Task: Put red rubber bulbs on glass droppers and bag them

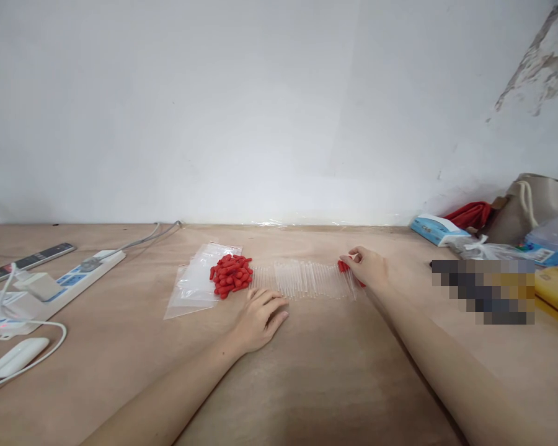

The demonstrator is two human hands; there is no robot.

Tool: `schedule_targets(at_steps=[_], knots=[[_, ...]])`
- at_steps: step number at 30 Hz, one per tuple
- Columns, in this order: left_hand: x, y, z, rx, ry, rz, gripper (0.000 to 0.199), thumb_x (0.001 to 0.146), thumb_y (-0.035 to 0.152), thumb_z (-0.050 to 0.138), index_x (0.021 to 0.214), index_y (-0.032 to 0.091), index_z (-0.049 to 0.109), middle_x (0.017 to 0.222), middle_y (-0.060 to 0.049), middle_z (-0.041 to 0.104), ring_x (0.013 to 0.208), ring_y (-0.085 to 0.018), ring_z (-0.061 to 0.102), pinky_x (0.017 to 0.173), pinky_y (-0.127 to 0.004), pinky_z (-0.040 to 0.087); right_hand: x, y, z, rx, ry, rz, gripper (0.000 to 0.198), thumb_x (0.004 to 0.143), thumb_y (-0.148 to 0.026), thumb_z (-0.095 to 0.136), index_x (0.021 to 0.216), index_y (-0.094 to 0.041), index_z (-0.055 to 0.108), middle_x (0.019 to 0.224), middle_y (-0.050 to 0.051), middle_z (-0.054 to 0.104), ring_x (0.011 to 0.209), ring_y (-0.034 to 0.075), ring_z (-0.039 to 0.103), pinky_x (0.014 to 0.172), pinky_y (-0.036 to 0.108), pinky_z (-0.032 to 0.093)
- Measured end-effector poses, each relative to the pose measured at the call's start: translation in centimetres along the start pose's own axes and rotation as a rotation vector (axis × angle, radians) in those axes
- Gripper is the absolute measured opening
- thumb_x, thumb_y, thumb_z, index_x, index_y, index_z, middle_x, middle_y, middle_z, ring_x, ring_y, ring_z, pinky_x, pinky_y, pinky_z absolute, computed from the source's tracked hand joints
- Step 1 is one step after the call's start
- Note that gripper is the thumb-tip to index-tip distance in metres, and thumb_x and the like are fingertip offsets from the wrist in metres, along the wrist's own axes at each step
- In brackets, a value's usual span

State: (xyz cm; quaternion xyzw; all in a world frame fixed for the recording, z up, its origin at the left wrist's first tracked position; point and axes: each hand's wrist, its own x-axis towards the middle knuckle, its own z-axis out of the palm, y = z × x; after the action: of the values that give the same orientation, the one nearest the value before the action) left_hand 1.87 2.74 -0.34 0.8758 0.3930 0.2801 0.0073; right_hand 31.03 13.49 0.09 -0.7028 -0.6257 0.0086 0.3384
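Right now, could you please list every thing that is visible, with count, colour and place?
red caps: one pile, red, table centre
clear tubes: one row, transparent, right of the pile
plastic bags: two, clear, left of the pile
power strip: one, white, left
remote: one, dark, far left
tissue box: one, blue-white, right
canvas bag: one, beige, far right
left hand: flat on the table, near the tubes
right hand: pinching a red piece at the row's right end

Blue tissue box [434,228]: it has some print on the side, but it is too small to read.
Blue pack under plastic [542,254]: it has a white label, not readable.
Other things: no readable text.
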Motion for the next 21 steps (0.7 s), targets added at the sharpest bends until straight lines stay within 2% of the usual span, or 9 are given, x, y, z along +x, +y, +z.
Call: schedule_targets(at_steps=[4,9,14,17,21], knots=[[0.1,0.1,0.0,-0.001,0.001,-0.011,0.018,0.085,0.025,0.046,0.098,0.022,0.058,0.098,-0.004,0.060,0.092,-0.018,0.051,0.082,-0.036,0.032,-0.6,1.2,-1.1,-0.011,0.012,0.046,0.032,0.072,-0.049,0.048,0.081,-0.020,0.060,0.067,0.000,0.061,0.066,0.016,0.055,0.058,0.026,0.031],[0.1,-0.1,0.0,0.003,0.020,-0.024,0.019,0.084,0.026,0.047,0.096,0.021,0.060,0.097,-0.006,0.060,0.092,-0.020,0.050,0.081,-0.037,0.032,-2.1,2.7,-2.3,-0.024,-0.092,0.097,0.026,0.067,-0.047,0.053,0.067,-0.021,0.059,0.063,0.001,0.061,0.060,0.015,0.054,0.053,0.024,0.031],[-0.1,-0.2,0.2,0.044,0.047,-0.039,0.015,0.082,0.025,0.049,0.091,0.022,0.061,0.097,-0.004,0.059,0.092,-0.020,0.050,0.080,-0.038,0.031,-3.0,2.6,-2.4,-0.061,-0.188,0.114,0.029,0.065,-0.047,0.055,0.058,-0.020,0.059,0.061,0.004,0.062,0.056,0.015,0.055,0.048,0.024,0.031],[-0.1,-0.3,0.2,0.129,0.130,-0.113,0.012,0.080,0.025,0.051,0.084,0.021,0.062,0.093,-0.004,0.059,0.088,-0.021,0.049,0.075,-0.037,0.031,-3.0,2.2,-2.5,-0.070,-0.242,0.172,0.031,0.066,-0.048,0.054,0.054,-0.020,0.059,0.060,0.005,0.061,0.056,0.016,0.055,0.048,0.024,0.031],[0.6,-0.8,0.1,0.257,0.206,-0.235,0.012,0.079,0.028,0.052,0.075,0.020,0.059,0.087,-0.005,0.058,0.083,-0.022,0.047,0.068,-0.037,0.032,-3.0,1.7,-3.1,-0.048,-0.241,0.204,0.033,0.068,-0.048,0.052,0.053,-0.020,0.060,0.058,0.005,0.061,0.058,0.018,0.056,0.049,0.025,0.031]])
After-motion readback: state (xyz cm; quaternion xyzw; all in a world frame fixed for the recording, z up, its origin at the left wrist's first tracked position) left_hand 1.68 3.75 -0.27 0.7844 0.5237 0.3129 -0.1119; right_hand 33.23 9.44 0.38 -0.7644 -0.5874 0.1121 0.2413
